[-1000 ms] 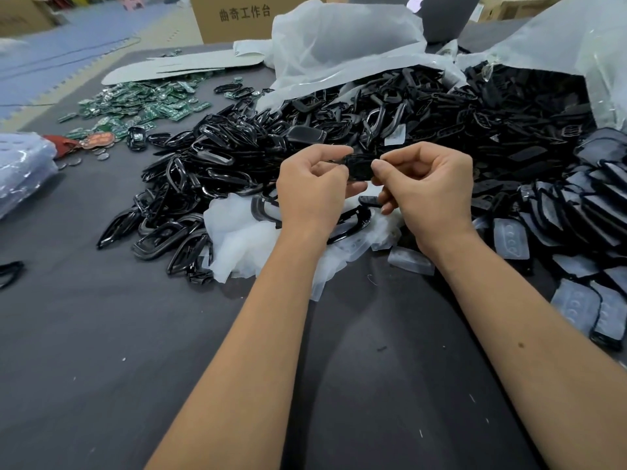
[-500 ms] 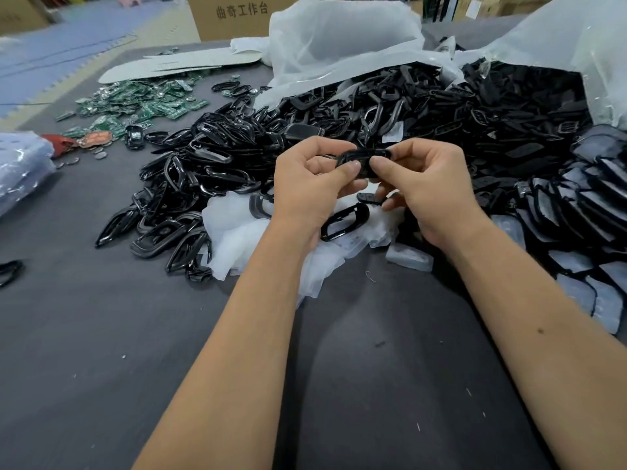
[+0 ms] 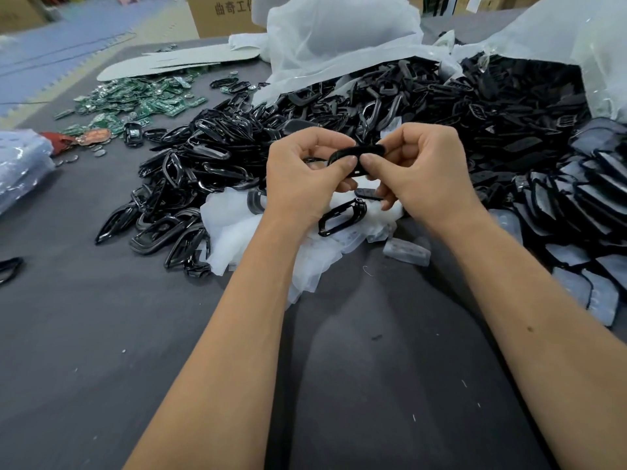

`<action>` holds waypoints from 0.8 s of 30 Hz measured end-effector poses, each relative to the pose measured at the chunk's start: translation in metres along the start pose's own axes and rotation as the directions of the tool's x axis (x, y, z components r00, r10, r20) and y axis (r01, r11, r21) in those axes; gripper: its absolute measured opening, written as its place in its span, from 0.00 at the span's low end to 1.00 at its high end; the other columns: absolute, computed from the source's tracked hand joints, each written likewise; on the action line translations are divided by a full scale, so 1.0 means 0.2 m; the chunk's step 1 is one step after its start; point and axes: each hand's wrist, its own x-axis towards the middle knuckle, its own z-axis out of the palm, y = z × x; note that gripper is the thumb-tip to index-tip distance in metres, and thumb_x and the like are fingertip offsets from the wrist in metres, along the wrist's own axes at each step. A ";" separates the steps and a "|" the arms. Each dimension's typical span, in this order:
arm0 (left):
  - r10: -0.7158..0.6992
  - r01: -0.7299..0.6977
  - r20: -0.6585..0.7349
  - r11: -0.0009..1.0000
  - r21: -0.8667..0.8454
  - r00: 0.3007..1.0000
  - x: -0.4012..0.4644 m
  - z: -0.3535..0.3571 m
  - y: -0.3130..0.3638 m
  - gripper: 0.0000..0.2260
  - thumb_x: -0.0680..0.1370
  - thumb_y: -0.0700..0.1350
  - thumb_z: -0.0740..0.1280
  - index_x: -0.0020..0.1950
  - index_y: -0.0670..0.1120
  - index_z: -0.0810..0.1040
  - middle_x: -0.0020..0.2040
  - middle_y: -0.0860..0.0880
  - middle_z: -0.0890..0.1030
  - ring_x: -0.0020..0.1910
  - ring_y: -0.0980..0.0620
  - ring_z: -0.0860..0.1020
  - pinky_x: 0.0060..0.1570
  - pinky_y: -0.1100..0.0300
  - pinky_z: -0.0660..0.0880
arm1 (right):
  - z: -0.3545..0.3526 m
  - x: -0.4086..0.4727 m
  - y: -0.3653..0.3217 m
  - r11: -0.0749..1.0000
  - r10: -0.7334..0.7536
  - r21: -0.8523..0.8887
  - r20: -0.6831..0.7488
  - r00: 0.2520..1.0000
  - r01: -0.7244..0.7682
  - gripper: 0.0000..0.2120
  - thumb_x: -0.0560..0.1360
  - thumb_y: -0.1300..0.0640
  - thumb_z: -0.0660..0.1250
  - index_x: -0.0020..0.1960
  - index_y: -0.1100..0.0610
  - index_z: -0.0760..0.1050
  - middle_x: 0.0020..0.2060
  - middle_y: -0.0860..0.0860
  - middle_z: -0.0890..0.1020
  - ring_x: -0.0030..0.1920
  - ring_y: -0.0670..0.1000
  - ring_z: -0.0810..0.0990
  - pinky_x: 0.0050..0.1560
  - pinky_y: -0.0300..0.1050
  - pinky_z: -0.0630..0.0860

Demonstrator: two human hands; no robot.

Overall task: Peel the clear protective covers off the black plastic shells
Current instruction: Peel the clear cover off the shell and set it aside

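One glossy black oval plastic shell [image 3: 357,157] is held just above centre of the frame, pinched between both hands. The left hand [image 3: 305,179] is closed on its left end, thumb pressed to the near edge; the right hand [image 3: 425,174] is closed on its right end, thumb tip meeting the left thumb at the shell's lower rim. The shell's long axis is laid roughly left to right across the frame, its right end tipped slightly upward. Whether a clear cover is still on it cannot be told (no film edge is visible between the thumbs).

Judged from the table, much is left. A large heap of black shell frames [image 3: 339,106] is spread across the upper middle, spilling from a torn white plastic bag [image 3: 339,32]. Below the hands, a small crumpled pile of translucent peeled covers [image 3: 237,239] is seen, with one black ring-shaped shell [image 3: 342,217] resting on it; this suggests only a modest share has been done. At the right edge, flat black panels with cloudy film [image 3: 576,279] are stacked, seemingly still covered. Green circuit boards [image 3: 135,100] are scattered at upper left on the dark grey table mat [image 3: 84,334].
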 end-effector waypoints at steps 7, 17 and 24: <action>-0.001 -0.024 -0.223 0.994 -0.108 0.975 0.04 -0.07 -0.01 0.08 0.74 0.28 0.73 0.48 0.39 0.84 0.35 0.48 0.81 0.28 0.50 0.82 0.37 0.57 0.82 | 0.03 -0.02 -0.11 0.982 0.019 -0.185 0.322 0.947 0.043 0.13 0.74 0.54 0.80 0.45 0.60 0.79 0.29 0.55 0.84 0.25 0.55 0.83 0.22 0.51 0.79; -0.058 -0.050 -0.432 0.971 -0.234 0.900 0.02 -0.03 -0.02 0.07 0.76 0.30 0.72 0.50 0.40 0.83 0.39 0.47 0.80 0.30 0.50 0.83 0.34 0.62 0.78 | 0.18 -0.05 -0.24 0.792 0.195 -0.524 0.704 0.683 0.314 0.09 0.68 0.55 0.83 0.37 0.52 0.82 0.30 0.46 0.83 0.30 0.42 0.78 0.35 0.37 0.76; -0.087 -0.046 -0.463 0.962 -0.267 0.882 0.03 -0.05 -0.01 0.06 0.77 0.31 0.72 0.49 0.40 0.83 0.36 0.51 0.79 0.31 0.50 0.84 0.33 0.63 0.77 | 0.14 -0.05 -0.26 0.815 0.235 -0.510 0.725 0.648 0.275 0.19 0.64 0.45 0.84 0.50 0.44 0.80 0.41 0.43 0.82 0.37 0.40 0.79 0.35 0.34 0.73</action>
